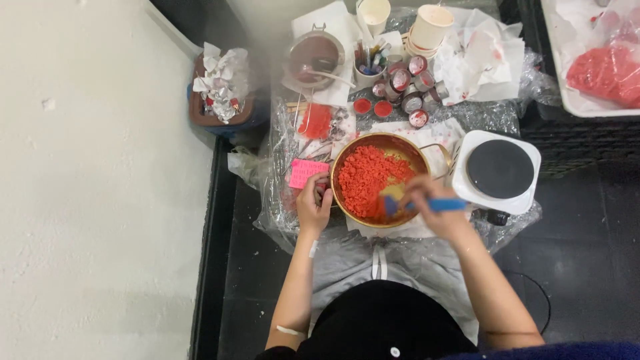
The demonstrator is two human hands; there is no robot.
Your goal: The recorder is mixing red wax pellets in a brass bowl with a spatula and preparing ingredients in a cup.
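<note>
Brass pan (347,200) of red crumbs (365,177), left hand (313,207) clamped on its rim, right hand (430,203) gripping blue-handled spatula (417,205) (blade in crumbs), hotplate (499,170) beside, small jars (407,90) behind

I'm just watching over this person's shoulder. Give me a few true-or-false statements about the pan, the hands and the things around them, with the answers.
1. The pan holds red crumbly bits. True.
2. The right hand holds a blue-handled tool over the pan. True.
3. The left hand rests on the hot plate. False: it is at the pan's left rim, and the hot plate stands bare to the pan's right.
4. The pink block lies inside the pan. False: it lies on the plastic sheet left of the pan.
5. Paper cups stand beyond the pan. True.
</note>
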